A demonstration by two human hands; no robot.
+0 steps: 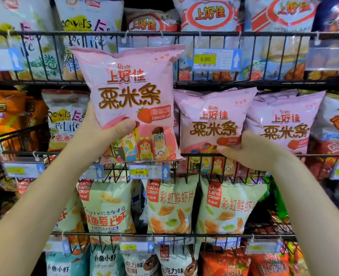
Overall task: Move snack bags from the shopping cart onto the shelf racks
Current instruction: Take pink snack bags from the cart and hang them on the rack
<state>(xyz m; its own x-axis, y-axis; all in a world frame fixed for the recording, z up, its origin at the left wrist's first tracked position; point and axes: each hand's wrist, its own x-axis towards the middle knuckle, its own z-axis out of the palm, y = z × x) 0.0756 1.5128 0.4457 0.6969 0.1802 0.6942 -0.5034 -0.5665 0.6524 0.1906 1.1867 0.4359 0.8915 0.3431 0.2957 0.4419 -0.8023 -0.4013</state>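
- Broadly, the middle wire rack (319,155) is your destination. Its front rail is low, so a bag only has to drop in behind it.
- Held snack bag (128,100): it is in the air in front of that rack, upright, slightly tilted, print facing you, and not yet seated. Judge it air-puffed, very light and soft-walled, with brittle contents. The glossy film is probably slippery.
- Shelved bag (212,120): it stands upright in the rack, touching the neighbour bag (284,124) on its right. What lies behind the held bag is hidden.
- Left grip (107,134): it is clenched on the held bag's lower left corner, with the thumb across the front and the fingers behind. Keep your hold near a corner or sealed edge. Squeezing the belly risks crushing the snacks.
- Right grip (252,150): its thumb lies on the shelved bag's lower front and its fingers pass out of sight between the two shelved bags. It appears to be pinching that corner to steady the bag.
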